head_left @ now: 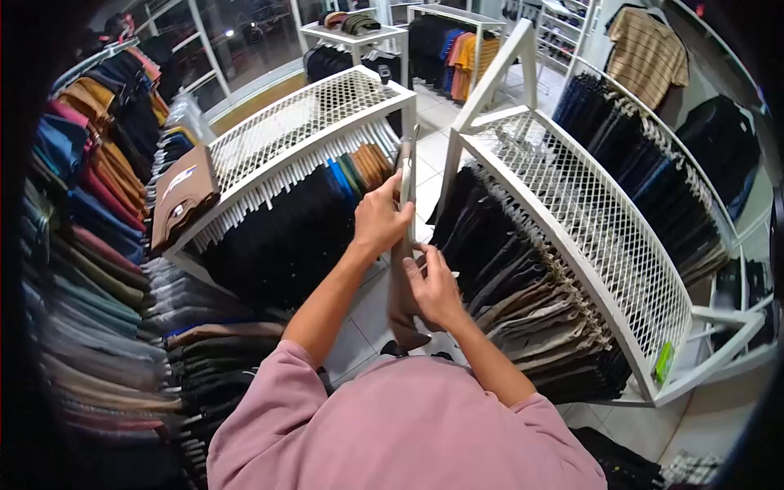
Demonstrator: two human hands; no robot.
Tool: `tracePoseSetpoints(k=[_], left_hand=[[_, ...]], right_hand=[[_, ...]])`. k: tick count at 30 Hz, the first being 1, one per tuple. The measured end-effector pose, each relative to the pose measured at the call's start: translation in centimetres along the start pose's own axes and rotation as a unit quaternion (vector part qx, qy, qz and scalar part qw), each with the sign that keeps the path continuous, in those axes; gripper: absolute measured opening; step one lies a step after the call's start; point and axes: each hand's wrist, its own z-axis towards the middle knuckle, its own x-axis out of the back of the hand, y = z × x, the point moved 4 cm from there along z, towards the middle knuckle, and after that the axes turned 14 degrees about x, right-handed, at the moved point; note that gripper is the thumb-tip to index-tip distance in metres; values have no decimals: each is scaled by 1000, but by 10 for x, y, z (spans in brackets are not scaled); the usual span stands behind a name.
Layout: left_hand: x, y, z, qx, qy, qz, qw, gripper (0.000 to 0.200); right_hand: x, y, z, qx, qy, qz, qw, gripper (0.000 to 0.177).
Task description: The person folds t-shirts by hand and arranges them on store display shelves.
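Note:
Between the two racks, a brown garment [402,298] hangs down in front of my body, seen nearly edge-on, so its kind is hard to make out. A pale hanger [411,155] runs upright along its top. My left hand [380,219] grips the hanger and the upper part of the cloth, fingers wrapped round. Lower down, my right hand [434,287] pinches the garment's edge between thumb and fingers. Part of the cloth is hidden behind both hands.
A white mesh-topped rack [286,126] with dark clothes stands at left, a folded brown garment [186,196] on its corner. Another mesh-topped rack [604,220] stands at right, with a bright green object [663,362] on it. Packed clothes [110,302] line the far left.

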Motion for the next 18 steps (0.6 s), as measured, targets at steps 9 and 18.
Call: tracePoseSetpoints(k=[9, 18], left_hand=[[64, 41, -10, -101, 130, 87, 983, 24], [62, 134, -37, -265, 43, 21, 963, 41]], right_hand=[[102, 7, 15, 101, 125, -153, 975, 41], [188, -22, -23, 223, 180, -362, 887, 47]])
